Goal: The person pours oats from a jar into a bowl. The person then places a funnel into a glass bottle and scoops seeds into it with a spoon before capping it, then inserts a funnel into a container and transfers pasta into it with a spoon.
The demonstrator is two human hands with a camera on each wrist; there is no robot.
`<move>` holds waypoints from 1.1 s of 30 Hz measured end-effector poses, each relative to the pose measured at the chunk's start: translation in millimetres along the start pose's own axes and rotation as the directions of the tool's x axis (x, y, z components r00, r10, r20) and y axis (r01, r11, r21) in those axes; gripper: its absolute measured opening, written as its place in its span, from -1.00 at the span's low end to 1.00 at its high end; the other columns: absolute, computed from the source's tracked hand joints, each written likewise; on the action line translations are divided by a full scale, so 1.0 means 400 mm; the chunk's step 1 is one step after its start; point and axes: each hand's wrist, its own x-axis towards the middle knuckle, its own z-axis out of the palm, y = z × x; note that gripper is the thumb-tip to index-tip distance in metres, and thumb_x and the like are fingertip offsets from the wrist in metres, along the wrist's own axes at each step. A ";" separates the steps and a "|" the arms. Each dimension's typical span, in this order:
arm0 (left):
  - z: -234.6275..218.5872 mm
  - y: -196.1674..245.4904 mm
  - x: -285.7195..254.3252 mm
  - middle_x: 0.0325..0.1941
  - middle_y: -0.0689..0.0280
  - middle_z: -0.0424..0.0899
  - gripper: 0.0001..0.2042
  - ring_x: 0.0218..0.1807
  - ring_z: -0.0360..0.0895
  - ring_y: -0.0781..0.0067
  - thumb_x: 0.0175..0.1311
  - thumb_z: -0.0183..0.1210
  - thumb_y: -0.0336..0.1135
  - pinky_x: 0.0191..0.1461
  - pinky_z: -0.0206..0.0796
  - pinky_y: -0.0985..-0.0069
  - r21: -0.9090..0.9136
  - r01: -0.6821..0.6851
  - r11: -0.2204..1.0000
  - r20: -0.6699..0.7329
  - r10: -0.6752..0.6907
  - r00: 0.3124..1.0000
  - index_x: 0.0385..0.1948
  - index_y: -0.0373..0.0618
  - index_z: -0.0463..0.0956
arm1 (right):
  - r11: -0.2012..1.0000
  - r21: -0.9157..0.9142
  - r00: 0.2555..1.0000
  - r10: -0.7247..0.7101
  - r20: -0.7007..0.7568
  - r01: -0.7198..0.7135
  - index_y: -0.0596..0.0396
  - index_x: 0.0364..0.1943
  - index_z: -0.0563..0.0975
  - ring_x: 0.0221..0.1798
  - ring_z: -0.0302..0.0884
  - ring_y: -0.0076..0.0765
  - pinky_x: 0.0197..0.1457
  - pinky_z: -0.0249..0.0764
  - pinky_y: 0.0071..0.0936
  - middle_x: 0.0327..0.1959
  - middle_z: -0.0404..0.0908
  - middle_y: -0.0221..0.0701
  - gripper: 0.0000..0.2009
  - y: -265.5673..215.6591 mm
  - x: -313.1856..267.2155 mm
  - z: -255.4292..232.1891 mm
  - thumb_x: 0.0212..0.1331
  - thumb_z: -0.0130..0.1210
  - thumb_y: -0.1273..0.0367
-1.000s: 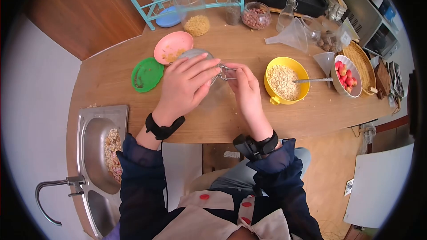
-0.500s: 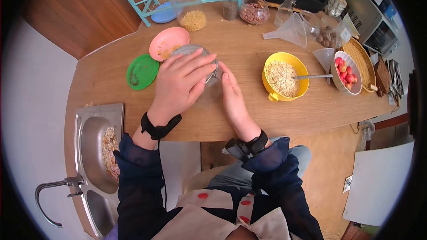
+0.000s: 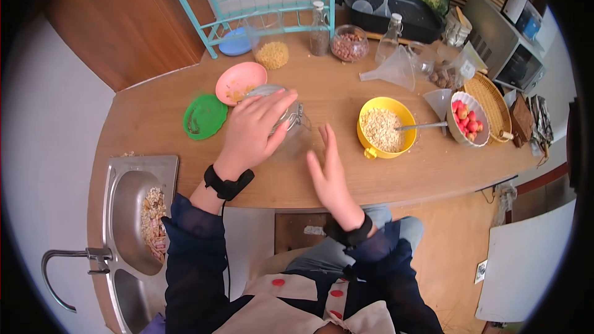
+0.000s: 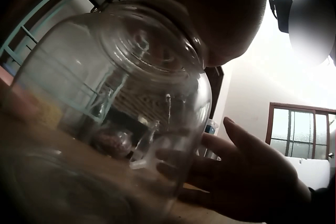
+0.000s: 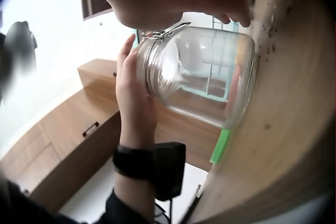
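Note:
A clear glass clip-top jar (image 5: 207, 71) stands upright on the wooden counter, and nothing shows inside it. My left hand (image 3: 250, 133) lies over its lid (image 3: 263, 90), fingers extended across the top. On the jar's right side hangs the wire clasp (image 3: 298, 115), which no fingers hold. Beside the jar, nearer my body, my right hand (image 3: 332, 176) is held with its fingers spread and nothing in them. In the left wrist view the right hand's fingers (image 4: 202, 166) show partly behind the glass.
Left of the jar lie a green lid (image 3: 205, 117) and a pink plate (image 3: 241, 82). A yellow bowl of oats (image 3: 370, 148) with a spoon stands to the right, near a white bowl of red fruit (image 3: 459, 133). Funnels, bottles and jars line the back. A sink (image 3: 114, 210) is at left.
My right hand has let go of the wire clasp, slid down the jar's side and drawn away toward my body. The left hand has stayed on the lid.

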 end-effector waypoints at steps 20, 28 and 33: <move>0.236 -0.160 0.287 -0.10 0.25 0.33 -0.53 0.02 0.25 0.23 -0.17 0.24 -0.20 0.08 0.09 0.29 0.138 0.023 0.990 -0.075 -0.013 0.997 -0.08 0.12 0.42 | 0.570 -0.747 0.920 -0.363 0.145 0.343 0.29 -0.27 0.41 -0.11 0.38 -0.06 -0.09 0.37 -0.30 -0.15 0.40 -0.14 -0.71 0.069 -0.155 -0.135 -0.19 0.03 0.51; 0.269 -0.204 0.316 -0.11 0.25 0.33 -0.53 0.03 0.24 0.24 -0.16 0.23 -0.20 0.06 0.08 0.31 0.131 0.124 0.984 -0.112 -0.109 0.988 -0.07 0.13 0.41 | 0.529 -0.782 0.924 -0.350 0.153 0.330 0.25 -0.25 0.41 -0.11 0.38 -0.13 -0.07 0.34 -0.34 -0.16 0.41 -0.20 -0.70 0.069 -0.157 -0.133 -0.18 0.02 0.51; 0.288 -0.230 0.322 -0.11 0.26 0.34 -0.55 0.00 0.26 0.24 -0.14 0.22 -0.19 0.03 0.09 0.32 0.174 0.126 0.977 -0.143 -0.101 0.984 -0.09 0.10 0.41 | 0.507 -0.804 0.929 -0.341 0.144 0.311 0.23 -0.25 0.41 -0.10 0.39 -0.17 -0.10 0.35 -0.36 -0.14 0.41 -0.19 -0.71 0.071 -0.162 -0.132 -0.13 0.03 0.42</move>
